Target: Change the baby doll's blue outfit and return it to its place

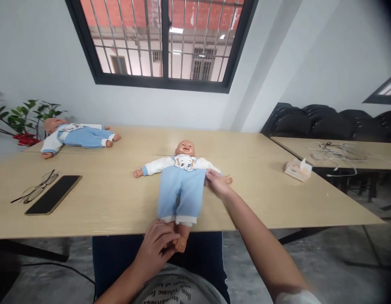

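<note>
A baby doll [185, 148] lies on its back with its head toward the window and its feet over the table's front edge. It wears pale blue trousers [180, 192] with white cuffs and a white-sleeved top with an elephant face [185, 163] on the chest. My left hand [158, 242] is closed around the doll's foot on the left, which its fingers mostly hide. The doll's other foot [182, 241] shows bare beside my fingertips. At the waist, on the right side, my right hand [217, 182] pinches the edge of the trousers between thumb and fingers.
A second doll [81, 136] in similar clothes lies at the back left, near a potted plant [21, 116]. Glasses [39, 188] and a black phone [54, 195] rest at the left. A tissue box [297, 169] stands right; tangled white cables [336, 153] lie on the adjoining table.
</note>
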Available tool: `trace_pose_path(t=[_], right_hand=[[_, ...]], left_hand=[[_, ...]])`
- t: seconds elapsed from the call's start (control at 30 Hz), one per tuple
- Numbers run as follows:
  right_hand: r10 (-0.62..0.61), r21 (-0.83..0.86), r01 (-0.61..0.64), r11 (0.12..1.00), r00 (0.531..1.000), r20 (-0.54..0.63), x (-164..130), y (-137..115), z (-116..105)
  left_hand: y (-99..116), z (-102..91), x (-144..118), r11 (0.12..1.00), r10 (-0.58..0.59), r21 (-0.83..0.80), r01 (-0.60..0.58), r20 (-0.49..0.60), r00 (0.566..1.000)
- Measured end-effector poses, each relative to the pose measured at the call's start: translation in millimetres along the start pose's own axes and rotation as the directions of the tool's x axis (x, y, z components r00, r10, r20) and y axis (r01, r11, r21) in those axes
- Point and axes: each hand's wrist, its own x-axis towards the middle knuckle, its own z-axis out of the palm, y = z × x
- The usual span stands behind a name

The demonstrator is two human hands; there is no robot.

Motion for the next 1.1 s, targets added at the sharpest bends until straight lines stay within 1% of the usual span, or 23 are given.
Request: trace_pose_path(t=[0.17,0.23,0.3,0.33,0.4,0.47,0.53,0.57,0.6,0.63,0.7,0.77,0.83,0.87,0.9,0.93,0.97,1.0,1.03,1.07,1.1], right_hand=[[-0.001,0.090,-0.001,0.996,0.999,0.033,17,-6,-1],[-0.007,0.130,0.001,0.992,0.999,0.044,20,-11,-7],[-0.009,0.118,0.002,0.993,0.998,0.058,20,-13,-15],[-0.015,0.071,0.010,0.997,0.998,0.065,20,-12,-19],[-0.046,-0.109,0.054,0.993,0.997,0.069,18,-8,-26],[-0.098,-0.341,0.103,0.935,0.995,0.031,16,-2,-28],[-0.170,-0.524,0.127,0.842,0.985,-0.035,15,3,-25],[-0.204,-0.577,0.131,0.806,0.977,-0.064,15,5,-23],[-0.227,-0.599,0.134,0.789,0.970,-0.082,15,6,-22],[-0.234,-0.591,0.142,0.794,0.969,-0.082,14,5,-21],[-0.197,-0.507,0.161,0.846,0.980,-0.016,12,2,-23],[-0.141,-0.434,0.166,0.885,0.986,0.089,8,-2,-29],[-0.111,-0.470,0.172,0.866,0.982,0.155,5,-5,-35],[-0.106,-0.521,0.176,0.835,0.981,0.163,4,-6,-37],[-0.107,-0.577,0.182,0.796,0.981,0.161,4,-6,-38],[-0.115,-0.628,0.186,0.756,0.982,0.153,4,-6,-37],[-0.128,-0.668,0.187,0.720,0.982,0.138,5,-5,-36],[-0.143,-0.696,0.182,0.695,0.983,0.115,6,-4,-34],[-0.156,-0.714,0.169,0.679,0.984,0.085,8,-3,-31],[-0.169,-0.724,0.152,0.673,0.984,0.050,10,-1,-29],[-0.181,-0.726,0.135,0.674,0.983,0.015,11,0,-26]], left_hand=[[-5,-3.4,13,1.000,-0.011,-0.020,0.013,0.067,0.998],[-7,-2.7,17,0.999,-0.022,-0.023,0.024,0.091,0.996],[-9,-1.2,20,0.999,-0.032,-0.031,0.036,0.105,0.994],[-10,-0.3,21,0.998,-0.039,-0.035,0.043,0.108,0.993],[-11,1.3,23,0.998,-0.052,-0.040,0.057,0.114,0.992],[-12,2.9,25,0.997,-0.057,-0.044,0.063,0.132,0.990],[-13,4.5,27,0.998,-0.045,-0.045,0.052,0.149,0.988],[-13,5.2,28,0.998,-0.040,-0.044,0.047,0.154,0.987],[-13,5.7,29,0.998,-0.037,-0.041,0.044,0.158,0.987],[-12,5.6,30,0.998,-0.036,-0.038,0.043,0.165,0.986],[-10,3.1,31,0.998,-0.045,-0.030,0.052,0.192,0.980],[-9,-3.8,33,0.998,-0.034,-0.045,0.048,0.264,0.964],[-13,-14.2,38,0.994,-0.013,-0.100,0.052,0.357,0.934],[-19,-19.5,44,0.989,-0.024,-0.125,0.078,0.387,0.922],[-27,-24.1,51,0.982,-0.060,-0.140,0.123,0.390,0.919],[-39,-27.2,61,0.971,-0.133,-0.138,0.195,0.365,0.921],[-53,-28.4,74,0.952,-0.235,-0.119,0.281,0.304,0.923],[-70,-27.5,88,0.922,-0.340,-0.110,0.370,0.222,0.914],[-88,-24.5,103,0.877,-0.444,-0.119,0.466,0.172,0.879],[-108,-19.9,118,0.824,-0.533,-0.141,0.549,0.137,0.835],[-126,-14.1,132,0.792,-0.569,-0.166,0.588,0.151,0.808]])
